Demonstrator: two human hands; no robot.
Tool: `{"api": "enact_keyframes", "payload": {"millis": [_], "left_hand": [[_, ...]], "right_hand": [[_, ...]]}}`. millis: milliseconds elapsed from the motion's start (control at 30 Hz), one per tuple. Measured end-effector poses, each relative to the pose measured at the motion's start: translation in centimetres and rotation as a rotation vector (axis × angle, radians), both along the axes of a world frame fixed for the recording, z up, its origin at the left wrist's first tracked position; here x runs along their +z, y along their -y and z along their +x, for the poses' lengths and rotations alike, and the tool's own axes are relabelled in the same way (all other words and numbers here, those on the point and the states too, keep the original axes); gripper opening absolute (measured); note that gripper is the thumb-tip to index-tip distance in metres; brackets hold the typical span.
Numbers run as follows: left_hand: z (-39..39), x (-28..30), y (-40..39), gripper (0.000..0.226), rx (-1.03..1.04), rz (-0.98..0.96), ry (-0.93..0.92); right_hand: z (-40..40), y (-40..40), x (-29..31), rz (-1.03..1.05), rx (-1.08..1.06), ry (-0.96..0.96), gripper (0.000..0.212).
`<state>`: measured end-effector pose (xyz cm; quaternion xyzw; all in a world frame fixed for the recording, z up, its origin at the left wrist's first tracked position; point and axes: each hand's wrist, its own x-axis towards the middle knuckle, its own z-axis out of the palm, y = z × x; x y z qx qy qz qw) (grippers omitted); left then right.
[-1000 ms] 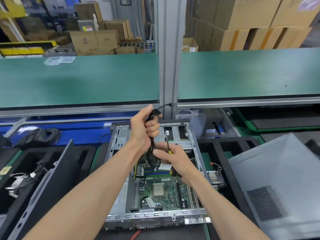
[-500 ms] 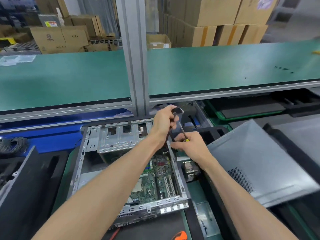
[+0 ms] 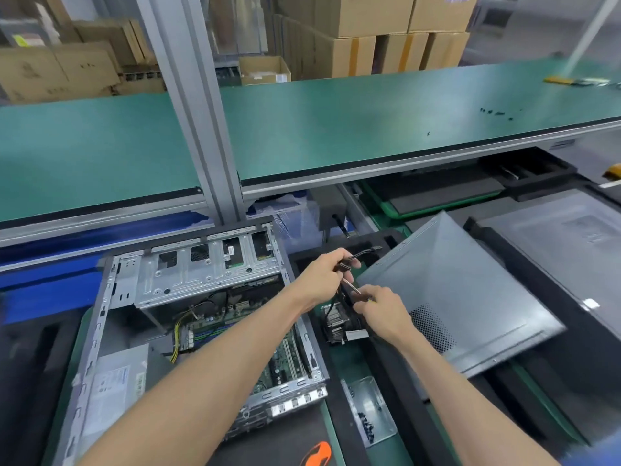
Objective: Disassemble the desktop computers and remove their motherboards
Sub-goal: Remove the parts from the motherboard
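Head view: I see the opened desktop case (image 3: pixel 188 317) lying on its side at lower left, drive cage (image 3: pixel 208 267) at its far end; the green motherboard (image 3: pixel 279 361) sits seated in the case floor, partly covered by my left forearm; power supply (image 3: pixel 114 388) in the near-left corner, with yellow and black wires (image 3: pixel 178 334) beside it; left hand (image 3: pixel 322 277) is to the right of the case, fingers curled round a black cable bundle (image 3: pixel 363 255); right hand (image 3: pixel 383 311) just below it, fingers closed on a screwdriver (image 3: pixel 351 286) whose shaft points up toward the left hand; a heatsink (image 3: pixel 336 322) lies beneath both hands; a grey side panel (image 3: pixel 453 297) rests tilted at right; a small tray of screws (image 3: pixel 369 408) sits near the case's front corner.
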<state>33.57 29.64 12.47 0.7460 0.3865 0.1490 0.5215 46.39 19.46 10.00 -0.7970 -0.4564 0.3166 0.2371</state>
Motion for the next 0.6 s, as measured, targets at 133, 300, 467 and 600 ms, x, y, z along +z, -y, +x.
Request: {"api": "enact_keyframes", "payload": {"millis": [133, 300, 467, 600], "left_hand": [[0.3, -1.4, -0.1, 0.044, 0.021, -0.046, -0.043], [0.5, -1.9, -0.4, 0.063, -0.015, -0.032, -0.196], [-0.4, 0.7, -0.8, 0.076, 0.038, -0.013, -0.081], [-3.0, 2.9, -0.5, 0.042, 0.09, -0.118, 0.167]], "right_hand": [[0.6, 0.5, -1.1, 0.087, -0.003, 0.089, 0.034], [0.7, 1.1, -1.3, 0.25, -0.034, 0.239, 0.035], [-0.3, 0.7, -0.5, 0.335, 0.007, 0.059, 0.029], [-2.2, -0.5, 0.2, 0.316, 0.122, 0.073, 0.029]]}}
